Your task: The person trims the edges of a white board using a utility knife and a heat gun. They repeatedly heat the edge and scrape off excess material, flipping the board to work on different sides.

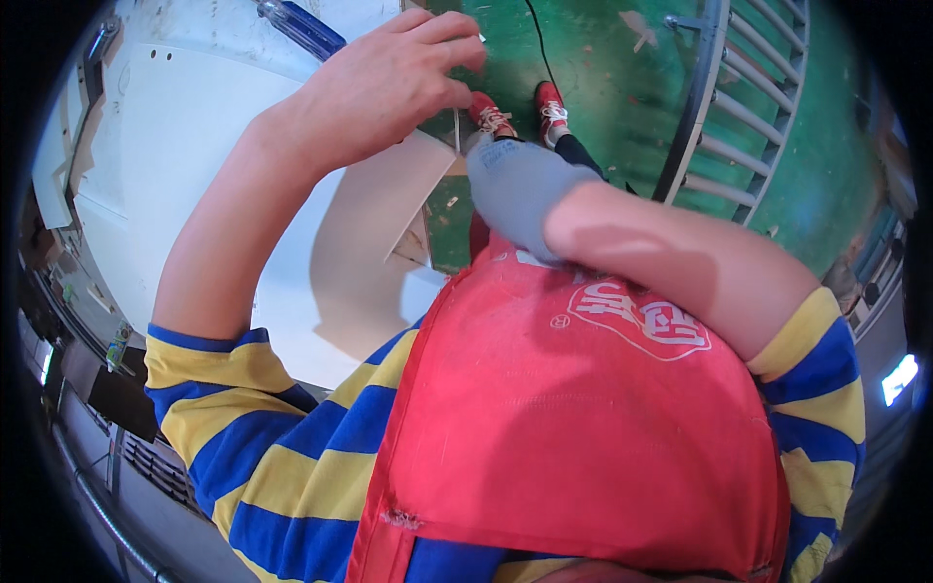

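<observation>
My bare left hand [394,83] is held over the far right part of a large white panel [224,107]. Its fingers are loosely bent and apart, with a gap between thumb and forefinger and nothing visible in it. A tool with a dark blue handle [306,31] lies on the panel just beyond that hand. My right hand [520,185] wears a grey glove and is bent inward in front of my red apron [583,418], close to the panel's right edge. The right fingers are hidden from view. A thin pale strip [457,131] shows between the two hands.
A metal rack with rollers [753,83] stands on the green floor [622,107] at the right. A black cable [539,44] runs along the floor toward my red shoes [551,105]. Dark clamp-like hardware [97,49] sits at the panel's far left edge.
</observation>
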`<action>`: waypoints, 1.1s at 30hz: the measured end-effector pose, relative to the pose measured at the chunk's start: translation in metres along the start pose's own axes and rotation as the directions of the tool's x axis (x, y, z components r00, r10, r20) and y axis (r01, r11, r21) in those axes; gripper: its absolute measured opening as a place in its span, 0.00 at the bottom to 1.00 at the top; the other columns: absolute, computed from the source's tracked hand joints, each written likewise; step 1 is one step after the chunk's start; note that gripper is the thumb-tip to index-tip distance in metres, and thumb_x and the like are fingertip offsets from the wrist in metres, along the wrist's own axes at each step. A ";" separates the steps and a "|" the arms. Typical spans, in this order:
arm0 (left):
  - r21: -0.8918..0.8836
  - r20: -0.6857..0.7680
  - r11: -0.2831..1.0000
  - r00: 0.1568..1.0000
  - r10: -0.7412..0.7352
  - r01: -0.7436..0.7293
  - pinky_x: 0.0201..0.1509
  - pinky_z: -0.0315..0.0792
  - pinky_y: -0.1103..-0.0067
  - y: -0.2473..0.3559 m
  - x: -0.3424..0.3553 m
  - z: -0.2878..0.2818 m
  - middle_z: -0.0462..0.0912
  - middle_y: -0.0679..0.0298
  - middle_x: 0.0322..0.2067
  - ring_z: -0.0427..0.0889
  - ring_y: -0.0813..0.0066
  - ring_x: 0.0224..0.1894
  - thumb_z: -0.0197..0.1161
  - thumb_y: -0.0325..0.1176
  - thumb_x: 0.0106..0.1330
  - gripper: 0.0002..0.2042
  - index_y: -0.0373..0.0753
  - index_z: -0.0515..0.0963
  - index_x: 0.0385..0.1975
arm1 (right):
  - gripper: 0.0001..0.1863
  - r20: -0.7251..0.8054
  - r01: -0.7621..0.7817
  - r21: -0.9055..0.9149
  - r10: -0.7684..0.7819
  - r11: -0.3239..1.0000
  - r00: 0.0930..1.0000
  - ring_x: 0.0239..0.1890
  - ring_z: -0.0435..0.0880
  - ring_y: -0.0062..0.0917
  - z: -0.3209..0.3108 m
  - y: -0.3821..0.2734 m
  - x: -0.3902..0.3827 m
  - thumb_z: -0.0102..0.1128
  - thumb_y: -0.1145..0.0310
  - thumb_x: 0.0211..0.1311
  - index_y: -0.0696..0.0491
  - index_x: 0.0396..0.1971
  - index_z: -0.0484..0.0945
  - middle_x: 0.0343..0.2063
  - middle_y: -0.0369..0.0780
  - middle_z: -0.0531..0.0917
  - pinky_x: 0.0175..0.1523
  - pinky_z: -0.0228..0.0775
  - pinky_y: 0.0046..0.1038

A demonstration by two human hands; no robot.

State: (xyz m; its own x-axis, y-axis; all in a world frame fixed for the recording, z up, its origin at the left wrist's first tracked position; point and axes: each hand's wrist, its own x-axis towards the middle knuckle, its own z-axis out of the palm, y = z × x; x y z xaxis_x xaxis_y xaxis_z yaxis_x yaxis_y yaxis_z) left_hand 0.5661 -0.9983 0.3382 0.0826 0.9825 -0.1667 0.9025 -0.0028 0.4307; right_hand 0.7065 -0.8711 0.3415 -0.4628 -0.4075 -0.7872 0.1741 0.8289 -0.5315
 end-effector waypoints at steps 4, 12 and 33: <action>0.017 -0.023 0.995 0.995 -0.102 0.102 0.62 0.68 0.72 0.006 -0.014 0.008 0.77 0.64 0.48 0.70 0.66 0.62 0.64 0.21 0.48 0.14 0.40 0.84 0.37 | 0.21 -0.089 -0.072 -0.002 0.072 0.997 0.993 0.45 0.86 0.45 0.044 0.035 0.015 0.61 0.75 0.55 0.64 0.49 0.70 0.40 0.56 0.84 0.48 0.79 0.36; -0.622 -0.358 0.717 0.699 -0.618 0.315 0.43 0.75 0.82 0.028 0.014 0.011 0.85 0.64 0.37 0.83 0.76 0.38 0.61 0.26 0.69 0.10 0.36 0.82 0.48 | 0.22 -0.098 -0.175 0.824 0.439 0.539 0.893 0.24 0.81 0.31 0.024 0.114 -0.021 0.51 0.64 0.63 0.55 0.56 0.71 0.30 0.44 0.81 0.31 0.77 0.31; -0.992 -0.085 0.078 0.070 -0.994 -0.103 0.56 0.72 0.77 0.131 0.132 0.123 0.80 0.59 0.47 0.78 0.73 0.51 0.58 0.30 0.70 0.17 0.30 0.73 0.57 | 0.30 -0.230 0.184 0.964 0.258 0.191 0.938 0.28 0.80 0.22 0.069 0.224 -0.113 0.55 0.75 0.63 0.54 0.65 0.59 0.34 0.41 0.79 0.34 0.76 0.24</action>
State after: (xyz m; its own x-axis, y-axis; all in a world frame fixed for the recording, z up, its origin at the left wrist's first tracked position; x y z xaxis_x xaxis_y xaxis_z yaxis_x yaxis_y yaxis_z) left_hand 0.7470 -0.8922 0.2639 -0.9274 0.0872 -0.3639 -0.3573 0.0827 0.9303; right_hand 0.8576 -0.6661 0.2898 -0.5896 -0.0806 -0.8037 0.7861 -0.2858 -0.5480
